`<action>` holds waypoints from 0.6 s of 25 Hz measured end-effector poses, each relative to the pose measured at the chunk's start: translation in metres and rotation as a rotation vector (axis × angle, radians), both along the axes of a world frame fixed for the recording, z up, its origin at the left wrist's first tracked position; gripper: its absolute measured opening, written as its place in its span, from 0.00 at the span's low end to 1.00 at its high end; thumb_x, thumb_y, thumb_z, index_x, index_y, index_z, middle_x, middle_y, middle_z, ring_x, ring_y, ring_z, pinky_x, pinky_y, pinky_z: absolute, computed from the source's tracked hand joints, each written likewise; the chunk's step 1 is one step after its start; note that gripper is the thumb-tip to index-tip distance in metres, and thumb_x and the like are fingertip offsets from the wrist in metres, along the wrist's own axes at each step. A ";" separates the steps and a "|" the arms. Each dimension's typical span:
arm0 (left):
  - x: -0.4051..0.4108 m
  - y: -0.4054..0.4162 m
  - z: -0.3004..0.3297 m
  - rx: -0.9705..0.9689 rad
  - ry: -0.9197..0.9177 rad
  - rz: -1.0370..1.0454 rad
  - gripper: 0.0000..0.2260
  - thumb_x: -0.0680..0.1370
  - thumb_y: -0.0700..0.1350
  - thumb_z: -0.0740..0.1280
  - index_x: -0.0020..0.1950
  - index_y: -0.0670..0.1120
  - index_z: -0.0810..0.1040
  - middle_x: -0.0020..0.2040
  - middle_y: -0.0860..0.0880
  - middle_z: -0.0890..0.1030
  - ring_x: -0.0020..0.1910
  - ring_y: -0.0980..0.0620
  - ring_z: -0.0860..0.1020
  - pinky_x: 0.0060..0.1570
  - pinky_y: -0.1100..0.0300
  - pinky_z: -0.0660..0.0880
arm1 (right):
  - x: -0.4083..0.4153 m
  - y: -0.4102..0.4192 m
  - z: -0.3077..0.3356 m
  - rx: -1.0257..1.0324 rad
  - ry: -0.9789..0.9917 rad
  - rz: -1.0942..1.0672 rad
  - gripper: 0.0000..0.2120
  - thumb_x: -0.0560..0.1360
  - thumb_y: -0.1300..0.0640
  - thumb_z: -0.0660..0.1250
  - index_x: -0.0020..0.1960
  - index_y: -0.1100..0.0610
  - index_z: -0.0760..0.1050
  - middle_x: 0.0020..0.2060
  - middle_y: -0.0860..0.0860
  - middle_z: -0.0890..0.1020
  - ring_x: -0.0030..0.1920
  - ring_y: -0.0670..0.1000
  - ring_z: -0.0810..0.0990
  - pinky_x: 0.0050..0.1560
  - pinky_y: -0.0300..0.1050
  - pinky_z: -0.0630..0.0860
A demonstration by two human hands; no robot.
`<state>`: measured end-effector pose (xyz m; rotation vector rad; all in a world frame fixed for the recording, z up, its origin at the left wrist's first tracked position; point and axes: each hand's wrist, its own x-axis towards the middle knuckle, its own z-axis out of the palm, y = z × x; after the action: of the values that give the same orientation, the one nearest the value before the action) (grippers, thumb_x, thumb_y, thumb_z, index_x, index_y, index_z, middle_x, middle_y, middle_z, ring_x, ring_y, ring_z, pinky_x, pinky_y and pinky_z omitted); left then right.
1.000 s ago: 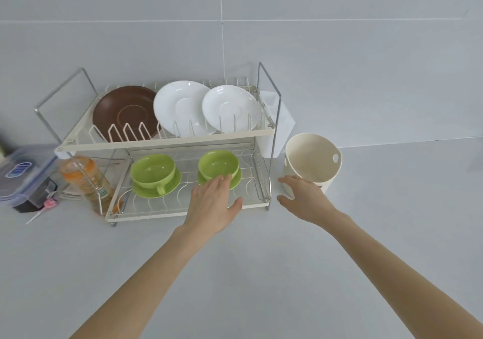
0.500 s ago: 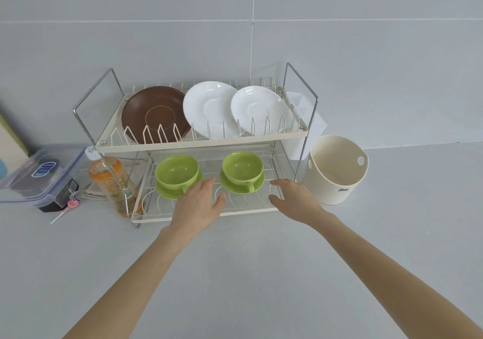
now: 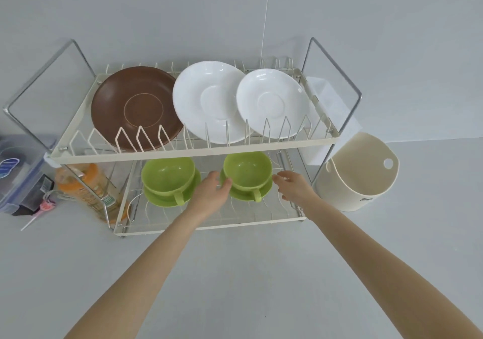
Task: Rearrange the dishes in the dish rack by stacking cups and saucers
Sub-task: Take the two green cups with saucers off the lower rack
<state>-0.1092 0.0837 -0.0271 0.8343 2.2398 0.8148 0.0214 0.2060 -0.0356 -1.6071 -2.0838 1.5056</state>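
A two-tier wire dish rack (image 3: 193, 151) stands against the wall. Its lower tier holds two green cups on green saucers: the left cup (image 3: 167, 175) on its saucer (image 3: 159, 200), and the right cup (image 3: 248, 168) on its saucer (image 3: 240, 195). My left hand (image 3: 211, 195) is inside the lower tier, fingers touching the right cup's left side. My right hand (image 3: 294, 185) reaches in from the right, fingers apart, just beside that cup and saucer. Neither hand has closed on anything. On the upper tier stand a brown saucer (image 3: 136, 107) and two white saucers (image 3: 209, 101) (image 3: 273, 102).
A cream plastic tub (image 3: 358, 174) stands right of the rack. To the rack's left sit an orange bottle (image 3: 83, 187), a clear lidded box (image 3: 18, 166) and a pink-tipped stick (image 3: 44, 208). Grey counter lies in front.
The view has come closer to the rack. Both hands have moved forward into the lower tier, the left from in front of the left saucer to the right cup, the right toward its other side.
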 end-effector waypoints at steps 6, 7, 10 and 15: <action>-0.009 0.023 -0.015 -0.020 -0.121 0.097 0.26 0.79 0.53 0.55 0.73 0.39 0.58 0.54 0.46 0.75 0.63 0.44 0.72 0.54 0.58 0.66 | -0.022 0.016 -0.018 -0.104 0.026 -0.054 0.21 0.77 0.51 0.58 0.67 0.57 0.69 0.51 0.56 0.79 0.53 0.57 0.80 0.60 0.53 0.77; -0.010 0.024 -0.018 -0.025 -0.130 0.105 0.26 0.79 0.53 0.55 0.73 0.40 0.58 0.61 0.44 0.75 0.66 0.43 0.71 0.58 0.56 0.67 | -0.025 0.018 -0.019 -0.116 0.038 -0.064 0.21 0.77 0.53 0.58 0.68 0.58 0.69 0.54 0.58 0.80 0.55 0.58 0.81 0.59 0.52 0.78; -0.015 0.027 -0.023 -0.011 -0.171 0.143 0.25 0.79 0.51 0.57 0.72 0.41 0.60 0.68 0.43 0.72 0.65 0.42 0.72 0.65 0.52 0.68 | -0.029 0.020 -0.022 -0.142 0.067 -0.093 0.22 0.77 0.56 0.59 0.69 0.60 0.67 0.59 0.61 0.79 0.52 0.57 0.81 0.59 0.51 0.78; -0.017 0.020 -0.022 0.021 -0.258 0.226 0.24 0.77 0.47 0.60 0.72 0.41 0.61 0.64 0.41 0.74 0.61 0.42 0.75 0.65 0.49 0.71 | -0.022 0.013 -0.024 -0.203 0.105 -0.113 0.24 0.75 0.55 0.62 0.70 0.60 0.65 0.59 0.61 0.78 0.52 0.58 0.82 0.59 0.52 0.78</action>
<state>-0.1262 0.1035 -0.0487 0.4592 2.1193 0.9916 -0.0003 0.2185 -0.0597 -1.6398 -1.8043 1.7686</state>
